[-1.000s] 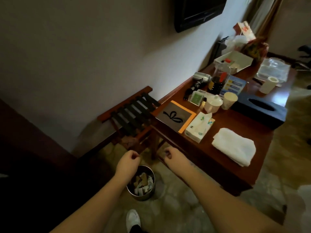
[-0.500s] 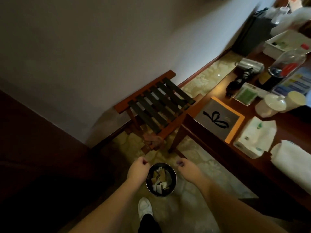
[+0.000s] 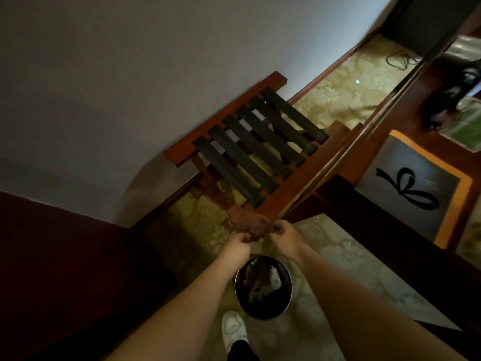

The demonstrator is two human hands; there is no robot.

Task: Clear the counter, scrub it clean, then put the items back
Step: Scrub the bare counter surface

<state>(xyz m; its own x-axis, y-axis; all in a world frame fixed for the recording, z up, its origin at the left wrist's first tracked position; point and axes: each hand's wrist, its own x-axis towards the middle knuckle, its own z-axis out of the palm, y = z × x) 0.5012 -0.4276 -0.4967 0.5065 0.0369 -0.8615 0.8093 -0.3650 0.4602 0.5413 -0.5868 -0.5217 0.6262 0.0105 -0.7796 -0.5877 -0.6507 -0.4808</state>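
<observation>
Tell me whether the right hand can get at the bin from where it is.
Probably yes. The right hand grips the brown cloth hanging off the rack, and the open bin sits just below with nothing between, though that hand is occupied.

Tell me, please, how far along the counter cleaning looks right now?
Nothing looks done yet: the grey card with the orange border and the green packet lie on the counter. In hand: the left hand and right hand each pinch the brown cloth hanging off the luggage rack. Clearing, scrubbing and restocking remain.

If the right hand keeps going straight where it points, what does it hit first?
Probably the crumpled brown cloth hanging off the slatted wooden rack; the right hand is already at its edge, though contact is unclear.
</observation>
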